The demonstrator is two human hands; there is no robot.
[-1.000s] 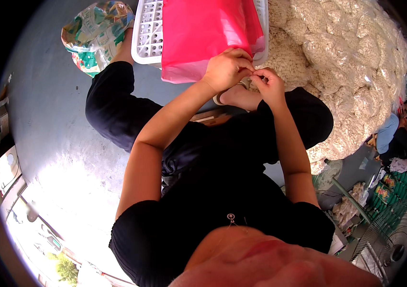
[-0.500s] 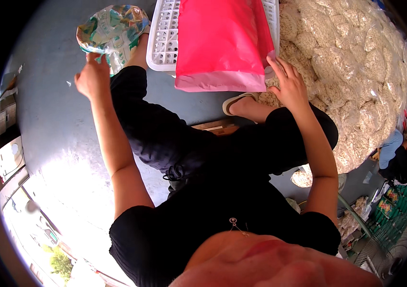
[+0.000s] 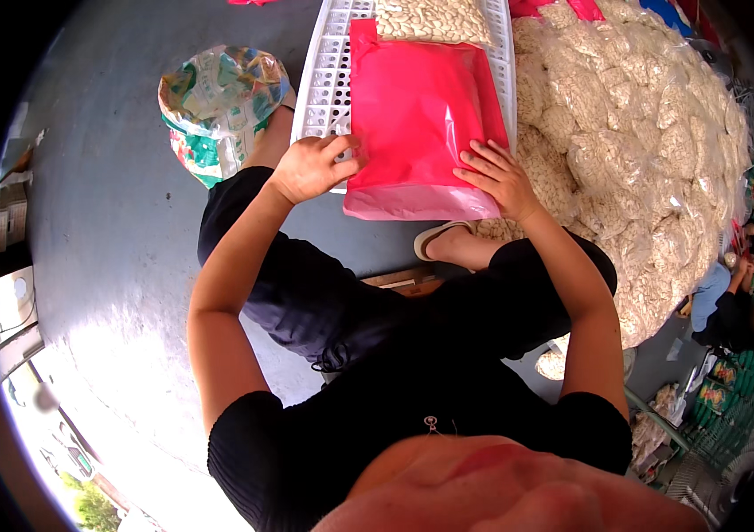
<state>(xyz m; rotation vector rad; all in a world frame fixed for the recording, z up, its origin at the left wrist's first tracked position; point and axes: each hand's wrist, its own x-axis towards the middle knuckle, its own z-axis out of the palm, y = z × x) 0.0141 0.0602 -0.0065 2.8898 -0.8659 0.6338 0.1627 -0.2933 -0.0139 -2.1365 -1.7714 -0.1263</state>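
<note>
A glossy pink plastic bag [image 3: 412, 115] lies flat on a white perforated plastic crate [image 3: 316, 71], its paler folded end toward me. Beyond it, a clear packet of pale, bean-shaped pieces [image 3: 430, 22] shows at the top. My left hand [image 3: 315, 166] is at the bag's left edge, fingers bent and slightly apart, holding nothing that I can see. My right hand [image 3: 496, 180] rests open on the bag's right side, fingers spread over the plastic.
A patterned plastic sack [image 3: 217, 97] stands left of the crate, by my foot. A large pile of bagged pale pieces [image 3: 625, 160] fills the right side. A person [image 3: 727, 306] sits beyond it. A fan [image 3: 705, 488] stands lower right, and a blue-grey floor [image 3: 111, 230] lies left.
My hands were together at the bag, then the left swung out left; it is now back at the bag's left edge. The view has shifted, revealing the packet beyond the bag.
</note>
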